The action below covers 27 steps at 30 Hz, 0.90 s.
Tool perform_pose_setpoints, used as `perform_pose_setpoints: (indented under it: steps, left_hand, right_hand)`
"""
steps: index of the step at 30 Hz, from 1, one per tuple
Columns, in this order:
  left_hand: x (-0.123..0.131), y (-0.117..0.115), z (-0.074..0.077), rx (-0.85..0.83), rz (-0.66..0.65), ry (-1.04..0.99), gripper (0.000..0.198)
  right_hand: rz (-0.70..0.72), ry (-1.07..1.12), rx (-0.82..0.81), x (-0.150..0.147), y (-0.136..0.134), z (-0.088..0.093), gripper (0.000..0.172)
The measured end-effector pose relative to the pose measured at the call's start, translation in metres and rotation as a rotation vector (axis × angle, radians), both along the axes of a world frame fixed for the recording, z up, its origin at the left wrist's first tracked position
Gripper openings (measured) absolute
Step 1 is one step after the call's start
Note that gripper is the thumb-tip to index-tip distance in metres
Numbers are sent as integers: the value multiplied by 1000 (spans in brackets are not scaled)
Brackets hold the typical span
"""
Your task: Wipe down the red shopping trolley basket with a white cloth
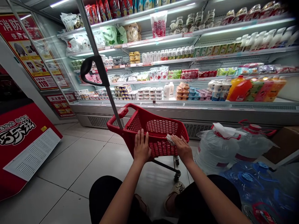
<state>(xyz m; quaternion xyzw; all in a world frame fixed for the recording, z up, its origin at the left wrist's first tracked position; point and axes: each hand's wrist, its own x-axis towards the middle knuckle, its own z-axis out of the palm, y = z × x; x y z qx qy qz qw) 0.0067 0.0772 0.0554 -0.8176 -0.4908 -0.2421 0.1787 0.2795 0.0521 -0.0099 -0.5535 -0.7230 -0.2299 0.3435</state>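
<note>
A red plastic shopping basket on wheels [161,126] stands on the tiled floor before me, its grey pull handle [98,70] rising up to the left. My left hand [141,148] lies flat against the basket's near wall, fingers stretched up to the rim. My right hand [182,147] presses a small white cloth [170,139] against the same wall near the rim, fingers folded over the cloth. My knees in black show at the bottom of the view.
An open refrigerated case [187,107] of dairy and juice bottles spans the back. Large water jugs [217,149] wrapped in plastic stand at right, with blue ones nearer. A red cabinet [23,140] stands at left. Pale floor tiles [77,158] lie between.
</note>
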Motion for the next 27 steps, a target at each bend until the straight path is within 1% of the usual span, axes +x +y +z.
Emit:
perform_pose_setpoints:
  steps: [2, 4, 6, 10, 12, 14, 16, 19, 21, 22, 24, 27]
  left_hand:
    - [-7, 0, 4, 8, 24, -1, 94]
    - [-7, 0, 5, -8, 28, 4, 94]
    - [-2, 0, 5, -25, 44, -2, 95]
    - [6, 0, 1, -29, 62, -3, 94]
    - [4, 0, 1, -19, 62, 6, 93]
    - [0, -1, 1, -13, 56, 21, 94]
    - [-3, -2, 3, -17, 48, 35, 95]
    - [-4, -3, 4, -24, 43, 37, 96]
    - [0, -4, 4, -26, 41, 25, 96]
    - [2, -4, 4, -26, 42, 18, 96]
    - [7, -5, 2, -28, 46, 3, 97]
    - [13, -5, 0, -23, 47, -3, 96]
  right_hand:
    - [-42, 34, 12, 6, 2, -3, 63]
    - [-63, 66, 27, -6, 9, -2, 59]
    - [-36, 71, 23, -32, 18, 4, 58]
    - [86, 45, -24, -92, 31, 25, 60]
    - [133, 37, -37, -104, 31, 31, 62]
    - [161, 27, -38, -98, 27, 31, 65]
    - [151, 26, -21, -77, 21, 25, 67]
    - [71, 49, -1, -36, 10, 12, 67]
    - [18, 78, -3, -19, 6, 6, 66]
    - [-1, 95, -7, -16, 6, 5, 64]
    - [-12, 125, -14, -25, 8, 8, 62]
    - [61, 137, -34, -63, 19, 20, 63]
